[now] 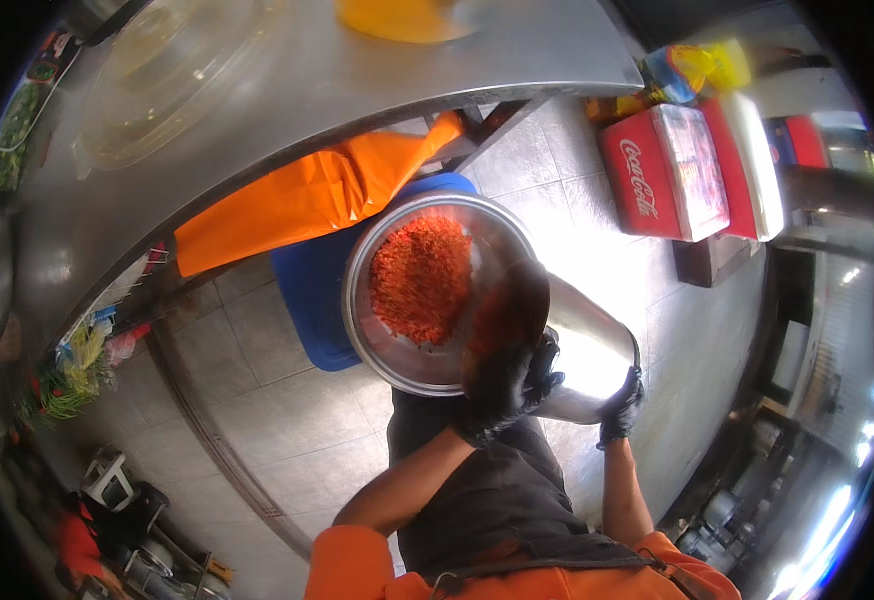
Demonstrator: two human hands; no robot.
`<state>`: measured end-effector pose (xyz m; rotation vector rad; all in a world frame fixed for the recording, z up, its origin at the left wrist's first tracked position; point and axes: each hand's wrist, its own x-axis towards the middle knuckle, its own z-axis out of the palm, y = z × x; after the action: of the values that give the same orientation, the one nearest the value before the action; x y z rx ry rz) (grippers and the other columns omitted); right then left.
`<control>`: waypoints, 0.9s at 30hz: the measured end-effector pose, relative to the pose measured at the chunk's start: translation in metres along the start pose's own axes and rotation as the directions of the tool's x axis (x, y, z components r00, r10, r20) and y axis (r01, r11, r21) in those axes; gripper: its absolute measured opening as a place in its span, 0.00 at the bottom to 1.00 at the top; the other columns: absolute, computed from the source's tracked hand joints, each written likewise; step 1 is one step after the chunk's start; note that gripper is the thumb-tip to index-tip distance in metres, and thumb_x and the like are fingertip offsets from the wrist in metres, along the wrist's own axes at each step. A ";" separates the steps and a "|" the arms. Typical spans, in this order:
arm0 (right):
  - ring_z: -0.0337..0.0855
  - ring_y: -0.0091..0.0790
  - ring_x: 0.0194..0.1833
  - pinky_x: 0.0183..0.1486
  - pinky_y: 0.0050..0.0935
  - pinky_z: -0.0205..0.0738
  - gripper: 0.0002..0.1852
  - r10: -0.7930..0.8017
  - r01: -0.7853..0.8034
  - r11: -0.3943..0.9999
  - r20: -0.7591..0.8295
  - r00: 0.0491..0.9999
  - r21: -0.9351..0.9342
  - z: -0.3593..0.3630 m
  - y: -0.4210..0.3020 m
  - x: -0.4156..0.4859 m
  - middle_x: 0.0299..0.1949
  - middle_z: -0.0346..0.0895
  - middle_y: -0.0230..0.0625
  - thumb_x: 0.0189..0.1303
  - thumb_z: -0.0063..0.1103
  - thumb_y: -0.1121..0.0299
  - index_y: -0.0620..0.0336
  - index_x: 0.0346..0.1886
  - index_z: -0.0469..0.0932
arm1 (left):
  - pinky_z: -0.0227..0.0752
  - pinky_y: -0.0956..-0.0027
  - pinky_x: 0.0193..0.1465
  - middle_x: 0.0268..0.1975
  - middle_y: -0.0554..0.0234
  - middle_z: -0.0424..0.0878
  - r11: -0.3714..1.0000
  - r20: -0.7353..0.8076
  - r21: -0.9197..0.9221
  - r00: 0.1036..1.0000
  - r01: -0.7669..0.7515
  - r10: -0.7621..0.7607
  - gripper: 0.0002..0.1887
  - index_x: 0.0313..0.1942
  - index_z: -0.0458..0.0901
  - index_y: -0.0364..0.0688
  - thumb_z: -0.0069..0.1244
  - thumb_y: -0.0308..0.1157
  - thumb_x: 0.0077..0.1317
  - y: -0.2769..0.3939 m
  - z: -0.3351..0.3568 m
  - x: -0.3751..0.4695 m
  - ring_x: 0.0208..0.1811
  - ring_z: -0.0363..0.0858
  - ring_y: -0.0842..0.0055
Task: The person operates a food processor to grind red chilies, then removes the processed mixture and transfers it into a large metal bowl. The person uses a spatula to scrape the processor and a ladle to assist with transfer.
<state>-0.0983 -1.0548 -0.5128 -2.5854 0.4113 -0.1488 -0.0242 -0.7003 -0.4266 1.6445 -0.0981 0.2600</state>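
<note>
Both of my hands wear black gloves and hold a tilted, tall stainless steel container (598,345). My right hand (624,401) grips its far-right lower edge. My left hand (515,401) is beside its mouth, over the near rim of a large round metal pot (377,367); what exactly its fingers hold is partly hidden. Inside the pot lies a mound of finely chopped orange-red food (422,281), against the left side. The container's dark opening is over the right part of the pot.
A steel table (272,82) spans the upper left, with an orange plastic sheet (294,195) hanging at its edge. A blue plastic lid or tub (309,315) is beneath the pot. Red Coca-Cola coolers (639,176) stand right. Green vegetables (69,390) are at left.
</note>
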 end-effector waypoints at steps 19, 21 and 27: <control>0.61 0.17 0.25 0.25 0.24 0.55 0.18 0.507 -0.397 0.729 -0.051 0.861 0.558 -0.010 -0.083 -0.002 0.24 0.63 0.21 0.75 0.53 0.54 0.58 0.32 0.75 | 0.78 0.56 0.41 0.37 0.53 0.87 0.875 0.607 0.474 0.757 -0.101 -0.242 0.07 0.37 0.85 0.44 0.54 0.36 0.64 -0.126 -0.075 -0.079 0.40 0.87 0.58; 0.62 0.17 0.25 0.25 0.24 0.56 0.18 0.486 -0.386 0.742 -0.044 0.873 0.548 -0.010 -0.080 -0.001 0.25 0.64 0.21 0.75 0.53 0.54 0.58 0.33 0.75 | 0.77 0.56 0.37 0.35 0.53 0.87 0.909 0.555 0.406 0.816 -0.093 -0.164 0.06 0.32 0.85 0.43 0.53 0.33 0.62 -0.126 -0.055 -0.078 0.37 0.87 0.59; 0.66 0.17 0.30 0.30 0.23 0.61 0.15 0.406 -0.302 0.833 -0.144 0.902 0.463 -0.001 -0.053 -0.004 0.29 0.68 0.21 0.75 0.54 0.58 0.60 0.38 0.78 | 0.77 0.57 0.36 0.36 0.53 0.87 0.801 0.406 0.596 0.840 0.056 -0.361 0.08 0.39 0.89 0.50 0.53 0.32 0.61 -0.109 -0.032 -0.057 0.35 0.87 0.61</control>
<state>-0.0889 -1.0103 -0.4851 -2.0158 0.8420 -0.3739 -0.0592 -0.6632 -0.5434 2.2740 -0.2440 -0.3740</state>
